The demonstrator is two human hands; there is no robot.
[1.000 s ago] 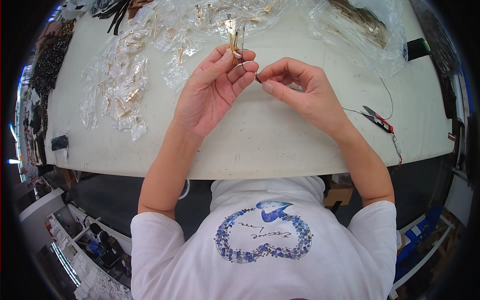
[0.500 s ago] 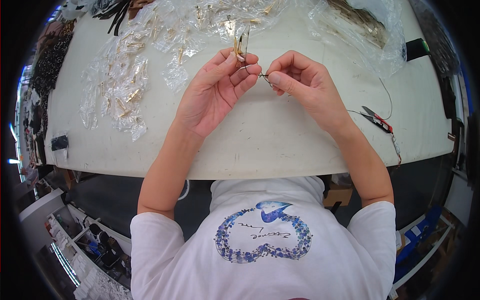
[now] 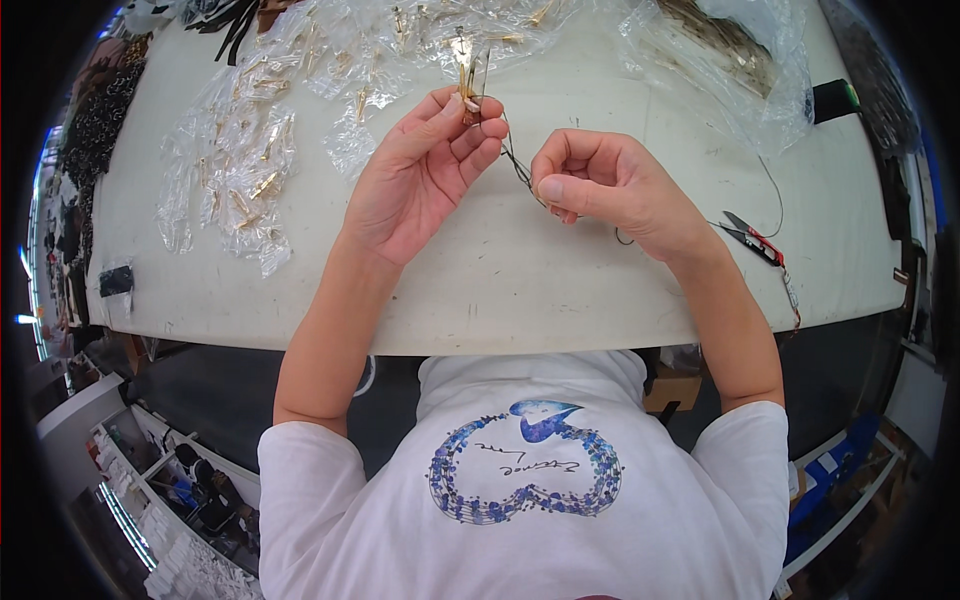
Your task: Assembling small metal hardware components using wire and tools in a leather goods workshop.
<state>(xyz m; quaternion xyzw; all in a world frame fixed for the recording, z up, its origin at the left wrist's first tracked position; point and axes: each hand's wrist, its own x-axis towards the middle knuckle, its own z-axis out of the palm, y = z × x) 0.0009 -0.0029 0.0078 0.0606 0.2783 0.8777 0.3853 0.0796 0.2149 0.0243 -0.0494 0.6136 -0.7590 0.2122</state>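
Observation:
My left hand [image 3: 425, 165] is raised over the table, palm turned up. Between its thumb and fingertips it pinches a small bundle of slim gold-coloured metal pieces [image 3: 465, 72]. From this bundle a thin dark cord [image 3: 516, 165] runs slack, partly doubled, down to my right hand [image 3: 610, 190]. There the thumb and curled index finger are closed on the cord, and a small loop shows below the fingers. What ties the pieces together is hidden by the left fingers.
Small clear plastic bags [image 3: 265, 130] with gold-coloured pieces cover the table's far left. A larger clear bag [image 3: 790, 70] holds dark strands at far right. Red-and-black thread snips [image 3: 755, 240] lie beyond my right forearm. A small black packet [image 3: 117, 281] lies near the left edge.
My right hand has moved down, slightly toward me, drawing the cord into a longer stretch between the hands. My left hand has lifted slightly, still gripping the gold pieces.

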